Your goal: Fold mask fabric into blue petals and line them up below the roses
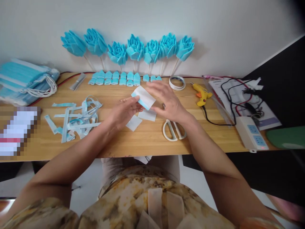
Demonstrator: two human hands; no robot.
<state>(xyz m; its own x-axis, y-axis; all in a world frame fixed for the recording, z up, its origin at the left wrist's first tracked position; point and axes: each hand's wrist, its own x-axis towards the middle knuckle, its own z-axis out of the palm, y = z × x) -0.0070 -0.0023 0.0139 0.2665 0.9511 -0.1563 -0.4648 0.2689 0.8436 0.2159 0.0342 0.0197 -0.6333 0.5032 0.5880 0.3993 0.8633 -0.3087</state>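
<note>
Between thumb and fingers, my left hand [124,111] pinches a small blue-and-white piece of mask fabric [145,98], raised above the table. My right hand [169,101] is just to its right, fingers spread and slightly curved; whether a fingertip touches the fabric's edge I cannot tell. Beneath the hands lie pale cut fabric pieces [134,123]. White-handled scissors [169,132] rest under my right wrist, their blades mostly hidden. Behind the hands, several folded blue petals [115,78] are laid out in a row.
Several blue fabric flowers on sticks [135,47] lean against the wall. Cut strips [81,117] lie left, near packed masks [26,79] and a pixelated phone [17,130]. Rightward are a tape roll [177,83], yellow glue gun [201,93], its cord and a power strip [252,133].
</note>
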